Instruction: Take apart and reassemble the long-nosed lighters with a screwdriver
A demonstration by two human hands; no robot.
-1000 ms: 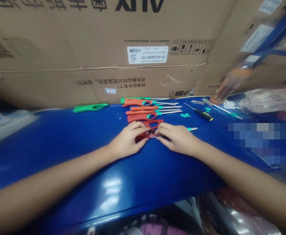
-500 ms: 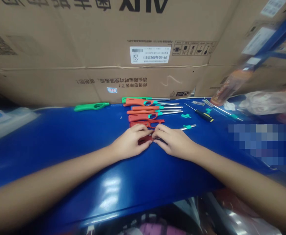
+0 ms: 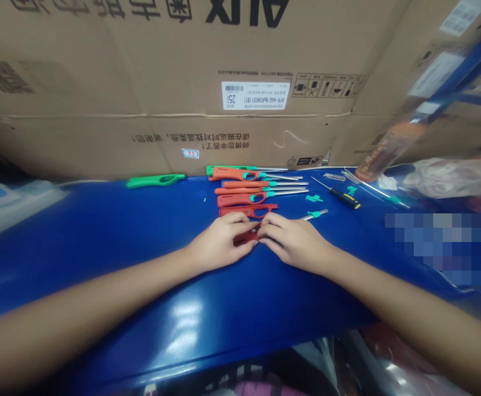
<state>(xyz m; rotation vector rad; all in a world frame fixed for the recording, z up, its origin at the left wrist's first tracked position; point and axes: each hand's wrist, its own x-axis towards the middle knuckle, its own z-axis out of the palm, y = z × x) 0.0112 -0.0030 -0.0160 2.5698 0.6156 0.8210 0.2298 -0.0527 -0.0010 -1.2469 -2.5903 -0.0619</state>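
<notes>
My left hand (image 3: 226, 241) is closed on the left part of a red lighter shell half (image 3: 245, 237), held low over the blue table. My right hand (image 3: 292, 239) pinches at the shell's right end, its fingertips meeting the left ones; any small part between them is hidden. From beyond the right hand juts a metal tube with a teal trigger piece (image 3: 315, 214). Just behind the hands lies another red shell half (image 3: 248, 211). Several stick lighters (image 3: 246, 198), red, orange and green with metal barrels, are lined up behind it.
A green lighter shell (image 3: 156, 180) lies back left. To the right are a screwdriver (image 3: 343, 196), a loose teal trigger (image 3: 313, 198), and a barrel (image 3: 382, 193). An orange bottle (image 3: 388, 151) and plastic bag (image 3: 442, 179) stand near a large cardboard box (image 3: 161, 82) behind the blue table (image 3: 112, 236).
Both hands stay together on the red shell half, with the right fingers shifted slightly. The whole view has moved a little; the other parts lie as before.
</notes>
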